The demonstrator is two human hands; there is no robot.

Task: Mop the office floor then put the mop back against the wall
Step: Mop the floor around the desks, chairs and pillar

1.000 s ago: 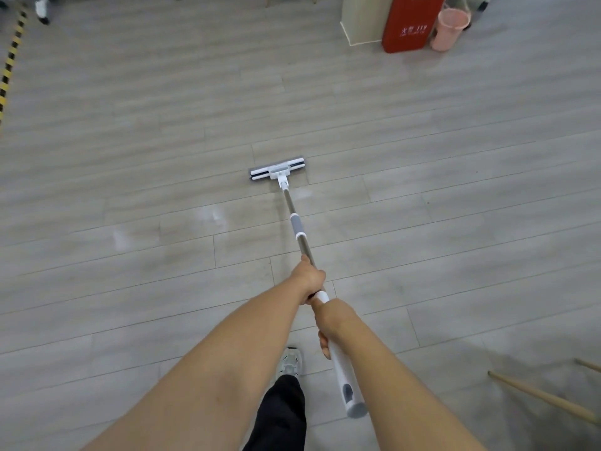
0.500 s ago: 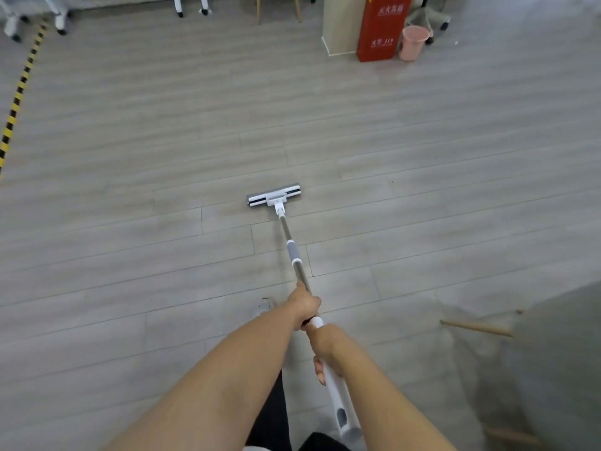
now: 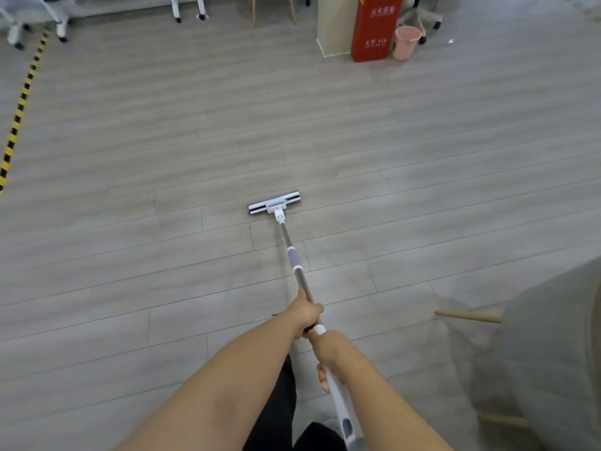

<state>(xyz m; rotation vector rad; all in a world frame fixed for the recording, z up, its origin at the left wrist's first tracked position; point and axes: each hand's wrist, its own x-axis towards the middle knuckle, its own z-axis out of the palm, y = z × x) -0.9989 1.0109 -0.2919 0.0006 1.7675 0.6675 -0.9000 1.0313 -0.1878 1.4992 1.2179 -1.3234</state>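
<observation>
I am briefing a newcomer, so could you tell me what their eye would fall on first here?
The white flat mop with a long metal pole rests mid-floor, gripped by the left hand ahead of the right hand. A red box-shaped cabinet and a pink plastic bucket stand at the far end, and yellow-and-black striped tape runs along the left edge.

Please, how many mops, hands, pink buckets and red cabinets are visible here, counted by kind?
1 mop
2 hands: left hand and right hand, both gripping its handle
1 pink bucket
1 red cabinet
Total: 5
</observation>
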